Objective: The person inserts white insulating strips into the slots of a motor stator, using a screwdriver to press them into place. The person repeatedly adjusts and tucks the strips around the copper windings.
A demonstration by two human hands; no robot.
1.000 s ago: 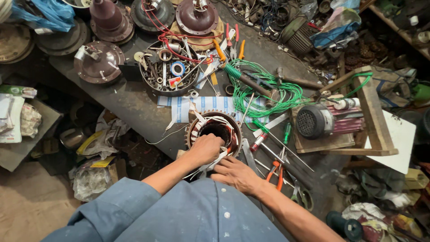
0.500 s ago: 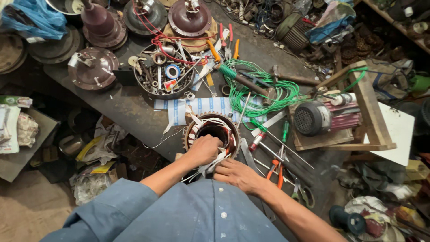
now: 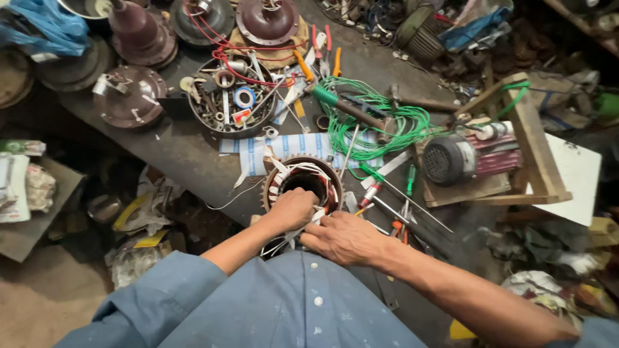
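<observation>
Gripping stator [image 3: 303, 183] rim, left hand [image 3: 293, 207] closed, right hand [image 3: 342, 237] half-curled beside it

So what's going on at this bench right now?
A person in a blue shirt is working on a round motor stator with copper windings, set at the near edge of a cluttered workbench. The left hand grips the stator's near rim, and the right hand rests beside it on the white wires coming off the windings. Behind the stator lie a coil of green wire, a bowl of small parts and a small motor on a wooden frame.
</observation>
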